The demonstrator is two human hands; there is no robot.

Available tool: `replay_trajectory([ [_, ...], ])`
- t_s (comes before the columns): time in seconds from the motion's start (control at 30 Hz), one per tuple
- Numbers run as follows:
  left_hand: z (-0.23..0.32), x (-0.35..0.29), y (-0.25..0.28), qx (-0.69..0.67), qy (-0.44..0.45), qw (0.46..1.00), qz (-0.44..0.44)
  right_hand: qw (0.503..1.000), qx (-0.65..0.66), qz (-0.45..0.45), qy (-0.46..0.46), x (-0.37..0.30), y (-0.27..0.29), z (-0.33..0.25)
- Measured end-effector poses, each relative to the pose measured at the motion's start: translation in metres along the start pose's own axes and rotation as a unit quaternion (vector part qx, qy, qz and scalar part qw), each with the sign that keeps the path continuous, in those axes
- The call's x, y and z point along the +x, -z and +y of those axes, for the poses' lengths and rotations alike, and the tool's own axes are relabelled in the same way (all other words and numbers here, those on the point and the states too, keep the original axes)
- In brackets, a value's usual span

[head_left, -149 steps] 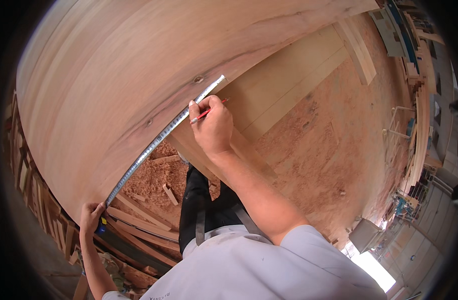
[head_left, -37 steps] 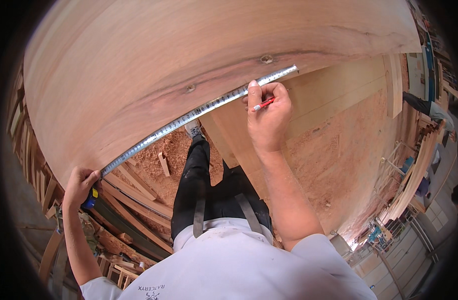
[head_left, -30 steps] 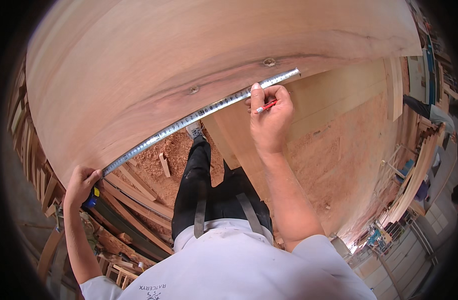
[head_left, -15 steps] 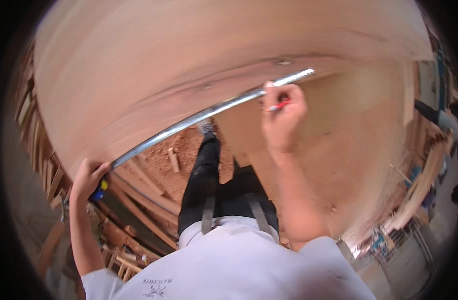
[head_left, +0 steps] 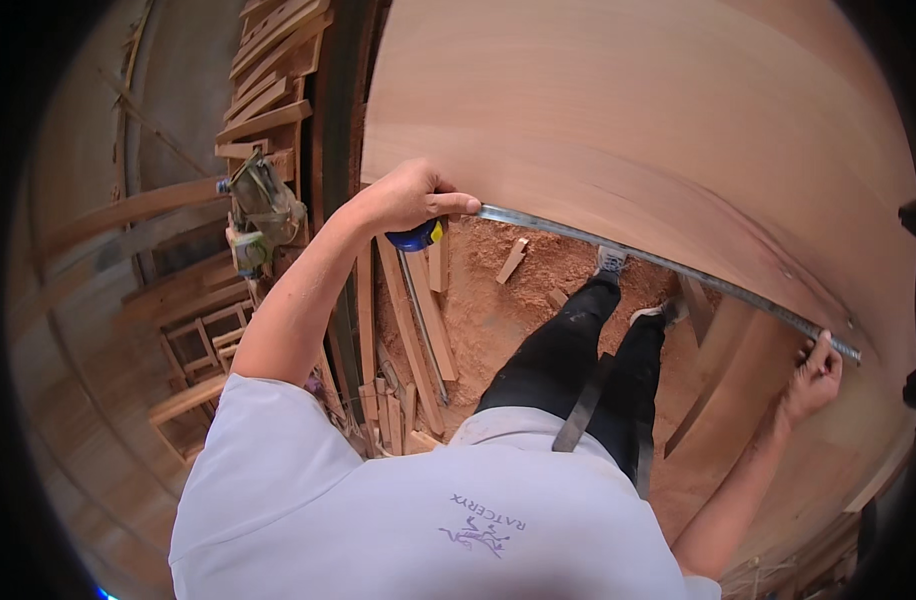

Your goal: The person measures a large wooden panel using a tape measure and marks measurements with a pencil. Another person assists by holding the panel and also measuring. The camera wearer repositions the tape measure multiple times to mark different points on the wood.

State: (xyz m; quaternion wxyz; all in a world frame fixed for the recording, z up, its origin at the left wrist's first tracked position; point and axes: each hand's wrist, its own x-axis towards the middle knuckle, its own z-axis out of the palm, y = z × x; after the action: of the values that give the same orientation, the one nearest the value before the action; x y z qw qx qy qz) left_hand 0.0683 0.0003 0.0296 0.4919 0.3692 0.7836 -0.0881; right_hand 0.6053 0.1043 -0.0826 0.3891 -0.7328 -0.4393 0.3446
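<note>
A blue and yellow tape measure (head_left: 415, 238) is in my left hand (head_left: 413, 197), its fingers closed over the case at the near left corner of a large wooden panel (head_left: 618, 110). The silver blade (head_left: 668, 264) runs out along the panel's near edge toward the right. My right hand (head_left: 814, 382) is closed at the blade's far end, thumb and finger against it right by the edge. A short piece of blade sticks out past those fingers. Whether the right palm holds anything more is hidden.
Below the panel, sawdust (head_left: 488, 300) covers the floor around my feet. Loose wood strips (head_left: 418, 320) lie to the left of my legs. Farther left are stacked timber pieces (head_left: 273, 75), a dusty machine part (head_left: 265, 205) and a small wooden frame (head_left: 193, 350).
My view has swung left. The blade now follows the panel's edge; before, it slanted up to the right. My right hand has shifted to the blade's end, and its red pen-like stick no longer shows.
</note>
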Motion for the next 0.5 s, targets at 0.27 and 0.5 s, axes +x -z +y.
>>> replay_trajectory([
  [0.27,-0.038,0.005,0.037,0.091,-0.006,0.995,0.037,0.999,0.029,-0.008,-0.030,-0.001,0.005,-0.016],
  [0.5,-0.041,0.013,0.030,0.166,-0.045,0.983,0.062,0.999,0.031,-0.013,-0.023,0.007,0.012,-0.011],
])
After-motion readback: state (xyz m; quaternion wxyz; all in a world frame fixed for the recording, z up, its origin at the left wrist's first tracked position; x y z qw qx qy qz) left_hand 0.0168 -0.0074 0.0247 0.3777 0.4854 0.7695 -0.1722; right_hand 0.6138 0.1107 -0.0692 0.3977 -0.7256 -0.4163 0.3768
